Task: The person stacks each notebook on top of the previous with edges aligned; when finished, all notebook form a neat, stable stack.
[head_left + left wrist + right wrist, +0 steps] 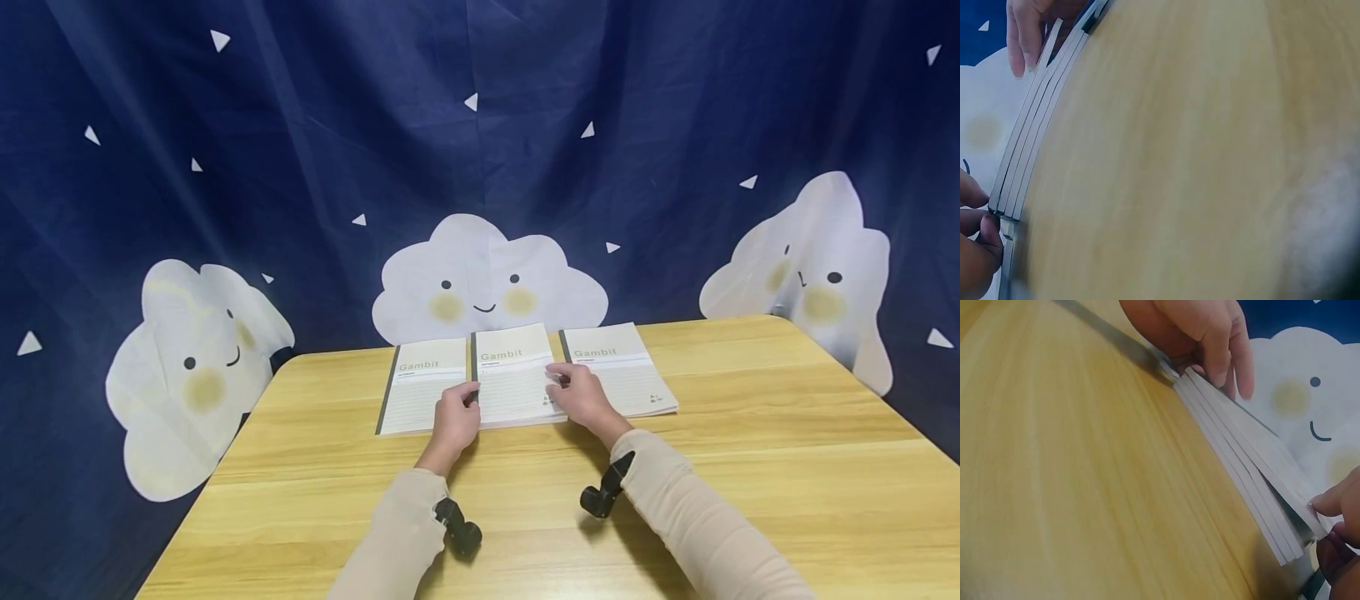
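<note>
Books — three places, set in a row on the bench (525, 517), each with a dark spine on its left side and "Gambit" on its cover.

Left book (408, 400): lying flat, its front right part sitting behind the left hand (456, 417).

Top book (512, 383): occupying the middle place, resting on a pile (1238, 472). From the head the two are reading almost as one; both wrist views are showing several stacked edges. The right wrist view is also revealing a wedge-shaped gap, widening toward the right hand (581, 396), where the top book is tilting up off the pile.

Right book (615, 375): lying just beside the middle place; its cover is showing fully only from the head.

Left grip: thumb and finger pinching the top book at its front spine corner, seen closest in the left wrist view.

Right grip: thumb and finger pinching the raised front right corner — one digit above, others below, a detail the right wrist view is giving and the head view is hiding.

Backing: a blue curtain (300, 167) hanging behind the bench, bearing smiling clouds (487, 258).
</note>
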Tool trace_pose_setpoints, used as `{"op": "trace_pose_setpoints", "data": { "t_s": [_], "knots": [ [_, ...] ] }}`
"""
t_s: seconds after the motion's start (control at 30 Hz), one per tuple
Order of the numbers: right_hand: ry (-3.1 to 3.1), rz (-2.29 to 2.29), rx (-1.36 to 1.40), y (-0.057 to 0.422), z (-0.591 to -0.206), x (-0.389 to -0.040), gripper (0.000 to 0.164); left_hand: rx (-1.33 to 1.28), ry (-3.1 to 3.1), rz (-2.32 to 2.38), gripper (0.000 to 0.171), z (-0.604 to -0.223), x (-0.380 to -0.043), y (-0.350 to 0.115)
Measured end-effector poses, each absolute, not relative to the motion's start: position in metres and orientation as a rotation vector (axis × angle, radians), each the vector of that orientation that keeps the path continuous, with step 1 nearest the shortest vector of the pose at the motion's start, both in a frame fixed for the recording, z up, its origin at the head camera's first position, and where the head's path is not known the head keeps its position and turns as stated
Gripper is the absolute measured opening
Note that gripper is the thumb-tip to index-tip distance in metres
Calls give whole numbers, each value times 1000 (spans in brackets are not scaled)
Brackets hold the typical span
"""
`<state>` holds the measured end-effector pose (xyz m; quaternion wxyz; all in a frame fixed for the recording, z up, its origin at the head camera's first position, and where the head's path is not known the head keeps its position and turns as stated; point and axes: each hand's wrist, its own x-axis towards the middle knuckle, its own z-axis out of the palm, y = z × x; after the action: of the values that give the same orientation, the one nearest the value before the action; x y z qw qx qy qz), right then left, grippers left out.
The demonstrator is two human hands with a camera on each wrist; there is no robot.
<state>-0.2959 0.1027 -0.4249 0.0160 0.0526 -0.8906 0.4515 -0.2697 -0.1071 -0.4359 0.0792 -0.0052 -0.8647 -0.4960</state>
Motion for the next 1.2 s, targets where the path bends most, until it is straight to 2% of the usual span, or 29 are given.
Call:
{"op": "trace_pose_setpoints", "data": {
  "t_s": [0.73, 0.9, 0.97, 1.03, 1.2],
  "knots": [
    [-2826, 1287, 206, 100, -428, -296, 42, -25, -2605, -1487, 39, -435, -271, -107],
    [-2806, 1221, 251, 99, -429, -297, 6, -28, -2601, -1480, 38, -436, -272, -107],
    [-2801, 1218, 264, 98, -430, -297, 22, -23, -2597, -1486, 38, -436, -271, -107],
    [-2793, 1221, 269, 98, -430, -297, 29, -25, -2593, -1489, 37, -436, -271, -106],
    [-2790, 1232, 262, 98, -428, -295, 27, -16, -2578, -1493, 37, -434, -270, -106]
  ]
}}
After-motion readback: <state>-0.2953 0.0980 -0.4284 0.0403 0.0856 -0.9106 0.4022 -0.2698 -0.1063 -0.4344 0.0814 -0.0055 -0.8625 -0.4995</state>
